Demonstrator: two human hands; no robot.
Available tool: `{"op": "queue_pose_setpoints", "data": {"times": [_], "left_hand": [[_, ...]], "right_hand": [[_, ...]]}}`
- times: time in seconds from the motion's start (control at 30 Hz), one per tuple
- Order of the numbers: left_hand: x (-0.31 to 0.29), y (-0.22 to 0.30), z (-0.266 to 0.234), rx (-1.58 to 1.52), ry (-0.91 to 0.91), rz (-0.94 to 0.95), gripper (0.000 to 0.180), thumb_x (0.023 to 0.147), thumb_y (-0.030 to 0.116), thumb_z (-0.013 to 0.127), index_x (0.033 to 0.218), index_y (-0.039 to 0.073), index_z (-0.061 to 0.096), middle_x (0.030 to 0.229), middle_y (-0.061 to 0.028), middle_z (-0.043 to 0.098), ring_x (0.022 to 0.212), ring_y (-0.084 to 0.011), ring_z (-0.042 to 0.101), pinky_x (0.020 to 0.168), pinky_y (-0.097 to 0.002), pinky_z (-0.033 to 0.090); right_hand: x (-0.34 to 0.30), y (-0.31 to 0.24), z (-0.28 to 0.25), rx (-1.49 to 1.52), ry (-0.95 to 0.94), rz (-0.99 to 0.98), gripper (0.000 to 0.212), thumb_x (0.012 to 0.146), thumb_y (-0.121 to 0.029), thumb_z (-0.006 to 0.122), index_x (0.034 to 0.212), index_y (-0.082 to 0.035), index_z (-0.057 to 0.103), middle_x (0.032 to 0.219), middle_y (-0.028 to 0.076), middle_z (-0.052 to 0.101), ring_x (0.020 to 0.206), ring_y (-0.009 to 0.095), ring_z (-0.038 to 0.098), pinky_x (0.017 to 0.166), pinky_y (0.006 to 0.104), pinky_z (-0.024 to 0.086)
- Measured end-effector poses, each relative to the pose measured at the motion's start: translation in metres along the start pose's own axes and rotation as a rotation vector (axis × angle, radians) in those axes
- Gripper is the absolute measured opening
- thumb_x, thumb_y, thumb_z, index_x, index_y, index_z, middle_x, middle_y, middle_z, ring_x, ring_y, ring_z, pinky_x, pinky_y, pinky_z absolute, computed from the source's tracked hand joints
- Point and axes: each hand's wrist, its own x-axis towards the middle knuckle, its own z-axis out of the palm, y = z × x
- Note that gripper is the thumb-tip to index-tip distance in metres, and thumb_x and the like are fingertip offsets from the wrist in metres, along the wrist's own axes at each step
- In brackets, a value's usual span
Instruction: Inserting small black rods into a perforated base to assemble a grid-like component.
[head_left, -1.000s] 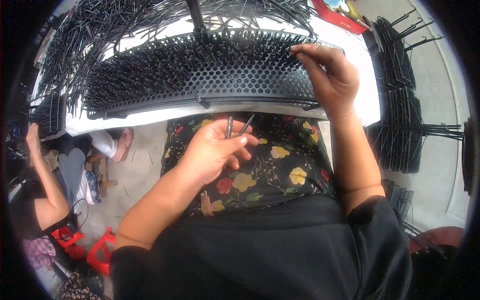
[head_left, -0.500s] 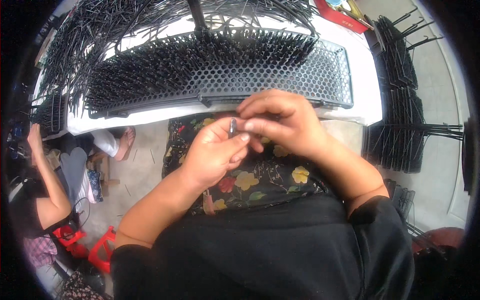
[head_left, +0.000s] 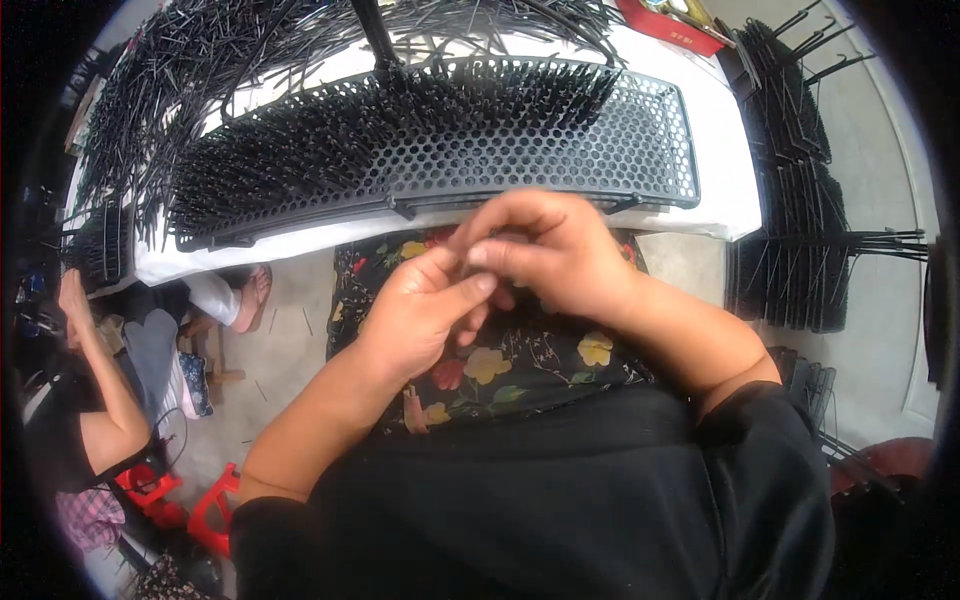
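Observation:
My left hand [head_left: 410, 312] and my right hand [head_left: 560, 250] meet in front of the table's near edge, above a dark flowered cloth [head_left: 485, 365] over my lap. Thumb and fingers of each are pinched together, tips almost touching. Whatever lies between them is covered by the fingers. Just beyond stands a long black rack [head_left: 520, 155] with a grid of holes. Thin black sticks [head_left: 270, 150] stand upright in its left part and along its far side, while the holes at its near right show bare.
Loose black sticks [head_left: 150, 110] heap at the table's far left. A red box [head_left: 670, 25] sits at the far right. Stacked black racks [head_left: 795, 250] with protruding rods stand right of the table. At left, another person's arm [head_left: 105, 370] shows near red stools [head_left: 215, 510].
A small shiny dark piece at my left fingertips is now hidden. My right hand has shifted slightly left, closing over the left fingertips. The view has shifted slightly.

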Motion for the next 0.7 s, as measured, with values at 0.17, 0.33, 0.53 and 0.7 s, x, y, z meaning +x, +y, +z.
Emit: {"op": "queue_pose_setpoints", "data": {"times": [0.17,0.33,0.53,0.7], "left_hand": [[-0.003,0.0,-0.006,-0.013,-0.108,-0.041,0.021,0.099,0.017,0.052,0.112,0.002,0.058,0.083,-0.0062,0.062,0.057,-0.001,0.039,0.048,-0.0162,0.031],[-0.006,-0.003,-0.007,0.002,-0.172,-0.082,0.026,0.1,0.026,0.05,0.113,0.005,0.059,0.08,-0.0005,0.058,0.057,-0.0011,0.039,0.05,-0.0154,0.032],[-0.004,0.002,-0.006,0.104,-0.178,-0.122,0.028,0.095,0.021,0.059,0.118,0.005,0.054,0.088,-0.0014,0.058,0.062,-0.0011,0.043,0.052,-0.0151,0.035],[0.003,-0.003,-0.006,0.12,-0.11,-0.044,0.036,0.086,-0.001,0.064,0.12,0.003,0.052,0.1,-0.0054,0.057,0.069,-0.0038,0.05,0.052,-0.0158,0.04]], "right_hand": [[0.0,-0.003,-0.006,0.125,0.134,-0.137,0.018,0.088,0.004,0.06,0.106,0.003,0.059,0.095,0.014,0.068,0.076,0.015,0.066,0.062,0.0248,0.054],[-0.003,-0.002,-0.004,0.04,-0.04,-0.28,0.026,0.088,0.003,0.062,0.114,0.002,0.058,0.092,0.01,0.066,0.071,0.012,0.065,0.056,0.023,0.055],[0.005,-0.019,-0.026,0.048,0.216,-0.345,0.028,0.084,0.004,0.064,0.111,0.0,0.06,0.092,0.013,0.069,0.084,0.019,0.069,0.07,0.0285,0.057],[0.01,-0.037,-0.082,-0.296,0.454,-0.73,0.027,0.087,0.005,0.061,0.114,0.002,0.06,0.093,0.011,0.069,0.085,0.019,0.068,0.07,0.0262,0.056]]}}
